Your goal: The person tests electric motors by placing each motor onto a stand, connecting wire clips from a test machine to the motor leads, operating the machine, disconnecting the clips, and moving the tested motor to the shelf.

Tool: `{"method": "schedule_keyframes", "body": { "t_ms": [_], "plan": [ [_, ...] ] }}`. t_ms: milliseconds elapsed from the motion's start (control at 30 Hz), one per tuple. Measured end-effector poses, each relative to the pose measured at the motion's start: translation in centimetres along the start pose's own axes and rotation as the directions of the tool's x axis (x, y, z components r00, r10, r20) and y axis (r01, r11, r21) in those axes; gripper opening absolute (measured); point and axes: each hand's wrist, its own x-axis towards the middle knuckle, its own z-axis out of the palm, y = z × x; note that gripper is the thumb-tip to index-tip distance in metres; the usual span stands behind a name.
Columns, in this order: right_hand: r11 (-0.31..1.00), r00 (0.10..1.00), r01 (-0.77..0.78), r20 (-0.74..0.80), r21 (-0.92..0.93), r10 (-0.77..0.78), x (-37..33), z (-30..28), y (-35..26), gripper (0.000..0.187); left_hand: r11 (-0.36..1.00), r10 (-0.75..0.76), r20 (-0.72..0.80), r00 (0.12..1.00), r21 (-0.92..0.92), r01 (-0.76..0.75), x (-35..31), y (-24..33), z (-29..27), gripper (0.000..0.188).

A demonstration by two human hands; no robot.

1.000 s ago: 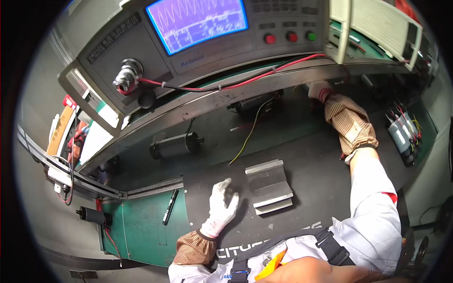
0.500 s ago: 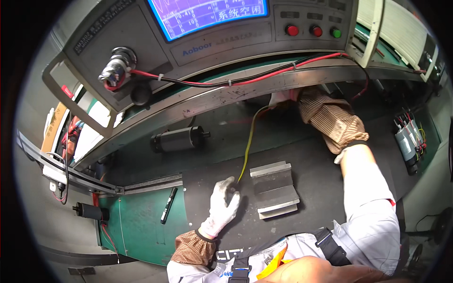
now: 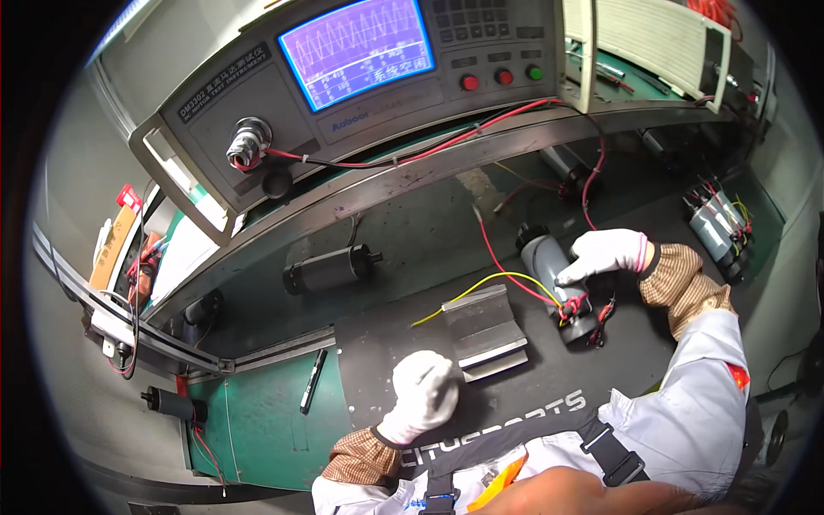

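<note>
Motor [image 3: 544, 260], grey, cylindrical, is just right of grooved metal block [image 3: 487, 328]; from here I see right hand [image 3: 608, 254] with fingers clamped on its casing. Yellow wire [image 3: 481, 281] trails from it past block's far edge. Left hand [image 3: 422, 390] just beside block's near-left corner, fingers curled together. I cannot tell whether motor touches table [image 3: 257, 421].

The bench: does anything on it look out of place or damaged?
I see no spill or clear damage. Only the yellow wire stands out slightly: from the motor at the right hand, it trails loosely past the block, so it looks untidy.
</note>
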Motion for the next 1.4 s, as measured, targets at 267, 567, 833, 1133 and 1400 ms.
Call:
{"method": "schedule_keyframes", "body": {
  "t_ms": [267,567,833,1133,1400],
  "plan": [
    [0.979,0.91,0.163,-0.403,0.121,-0.102,4.1,4.2,0.8,0.062,0.947,0.093,0.351,0.932,-0.32,0.026,3.6,7.9,5.5,0.057],
    [0.999,0.875,-0.014,-0.482,0.047,0.035,-5.0,9.1,2.6,0.051,0.92,-0.239,0.487,0.84,-0.162,0.356,0.6,10.0,7.9,0.093],
    [0.827,0.958,0.074,-0.271,0.557,0.097,-10.0,12.1,1.0,0.041,0.829,-0.366,0.689,0.626,-0.064,0.556,0.3,11.2,4.7,0.083],
    [0.122,0.913,0.407,-0.399,0.905,-0.088,-7.3,8.3,-6.2,0.039,0.98,-0.196,0.222,0.955,0.012,0.199,3.5,1.9,-4.5,0.074],
    [0.6,0.796,0.522,-0.599,0.606,-0.087,-2.7,10.4,-5.4,0.035,0.995,-0.091,0.247,0.965,0.051,0.081,4.0,-2.4,-5.5,0.063]
  ]
}}
